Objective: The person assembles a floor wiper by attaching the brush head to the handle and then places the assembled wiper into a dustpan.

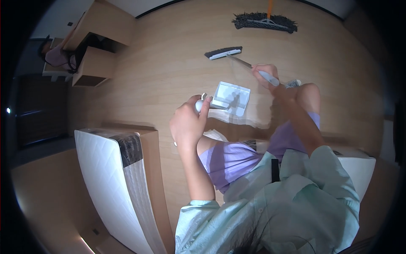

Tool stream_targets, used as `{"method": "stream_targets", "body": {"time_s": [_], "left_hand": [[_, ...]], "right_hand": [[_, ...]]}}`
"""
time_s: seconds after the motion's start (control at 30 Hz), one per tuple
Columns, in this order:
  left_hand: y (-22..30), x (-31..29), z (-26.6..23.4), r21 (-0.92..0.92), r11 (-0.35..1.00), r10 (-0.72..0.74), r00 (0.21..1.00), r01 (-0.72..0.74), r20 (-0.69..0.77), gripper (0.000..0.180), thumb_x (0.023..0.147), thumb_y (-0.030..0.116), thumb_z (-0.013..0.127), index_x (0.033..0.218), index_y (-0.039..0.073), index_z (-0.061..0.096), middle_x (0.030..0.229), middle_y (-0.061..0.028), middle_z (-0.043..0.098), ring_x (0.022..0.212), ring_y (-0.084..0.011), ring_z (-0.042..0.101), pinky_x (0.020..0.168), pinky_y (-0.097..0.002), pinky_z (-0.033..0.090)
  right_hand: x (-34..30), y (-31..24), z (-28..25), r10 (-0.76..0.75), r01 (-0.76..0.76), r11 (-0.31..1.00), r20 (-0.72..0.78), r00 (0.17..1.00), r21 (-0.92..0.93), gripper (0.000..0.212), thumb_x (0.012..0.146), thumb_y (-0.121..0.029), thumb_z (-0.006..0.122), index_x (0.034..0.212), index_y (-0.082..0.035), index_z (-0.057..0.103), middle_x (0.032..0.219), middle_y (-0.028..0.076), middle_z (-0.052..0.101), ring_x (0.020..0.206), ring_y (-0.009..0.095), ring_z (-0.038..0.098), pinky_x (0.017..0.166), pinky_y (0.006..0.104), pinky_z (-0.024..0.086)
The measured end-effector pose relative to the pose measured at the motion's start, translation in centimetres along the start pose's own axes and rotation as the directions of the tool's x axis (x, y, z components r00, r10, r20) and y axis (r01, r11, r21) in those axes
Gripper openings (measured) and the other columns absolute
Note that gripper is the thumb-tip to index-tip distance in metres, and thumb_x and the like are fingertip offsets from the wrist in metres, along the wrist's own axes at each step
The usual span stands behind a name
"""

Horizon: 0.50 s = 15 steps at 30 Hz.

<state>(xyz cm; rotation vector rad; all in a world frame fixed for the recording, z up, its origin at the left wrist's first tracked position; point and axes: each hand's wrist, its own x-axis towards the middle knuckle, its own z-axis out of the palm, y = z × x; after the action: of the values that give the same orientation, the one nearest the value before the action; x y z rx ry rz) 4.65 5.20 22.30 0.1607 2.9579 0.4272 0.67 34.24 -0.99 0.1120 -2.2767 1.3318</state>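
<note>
Gripping the dustpan (230, 98) by its pale handle, the left hand (188, 122) has its fingers (204, 106) curled tight round the grip, thumb side up, so the handle sits buried in the fist and only its rounded end peeks out at the knuckles. That forearm rises from the lower edge, bare below a mint-green sleeve (198, 211), wrist bent a little toward the pan. The pan itself hangs just beyond the fingertips, over the wooden floor (169, 63), its long axis running from the fist away to the upper right, flat tray tilted, toothed edge near the handle. Over on the far side of the dustpan, the right hand (266, 76) is wrapped round the brush (237, 57) handle, fingers closed on the light grip, arm stretched out past a raised knee in lilac shorts (237, 156). The brush shaft slants from that hand up and to the left, its dark bristle head on the floor just above the dustpan. Farther beyond the dustpan, a flat mop (264, 22) lies on the floor with an orange pole. Left of the dustpan and nearer, a white mattress (105, 178) stands against a wooden frame; far to the upper left sits another person beside a wooden desk (101, 25).
</note>
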Motion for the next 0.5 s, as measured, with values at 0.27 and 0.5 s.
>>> {"method": "stream_targets", "body": {"time_s": [0.27, 0.5], "left_hand": [[-0.2, 0.0, 0.3, 0.004, 0.999, 0.035, 0.999, -0.035, -0.030, 0.050, 0.095, 0.056, 0.056, 0.112, 0.013, 0.075, 0.086, -0.0150, 0.074, 0.085, -0.0340, 0.072, 0.074, -0.0428, 0.056], [-0.8, -0.3, 0.6, 0.003, 0.999, 0.053, 0.994, -0.053, -0.091, 0.050, 0.094, 0.056, 0.057, 0.112, 0.013, 0.075, 0.080, -0.0136, 0.073, 0.082, -0.0338, 0.072, 0.071, -0.0427, 0.055]], "right_hand": [[3.6, -14.8, -5.7, 0.127, -0.108, 0.984, 0.130, 0.983, -0.141, 0.025, 0.085, -0.026, 0.071, 0.073, -0.005, 0.070, 0.069, 0.014, 0.064, 0.063, 0.035, 0.060, 0.059, 0.0405, 0.049], [3.5, -21.7, -9.3, 0.332, -0.237, 0.936, 0.432, 0.839, -0.259, 0.040, 0.086, -0.044, 0.072, 0.069, -0.008, 0.071, 0.075, 0.014, 0.068, 0.074, 0.029, 0.066, 0.075, 0.0369, 0.051]]}}
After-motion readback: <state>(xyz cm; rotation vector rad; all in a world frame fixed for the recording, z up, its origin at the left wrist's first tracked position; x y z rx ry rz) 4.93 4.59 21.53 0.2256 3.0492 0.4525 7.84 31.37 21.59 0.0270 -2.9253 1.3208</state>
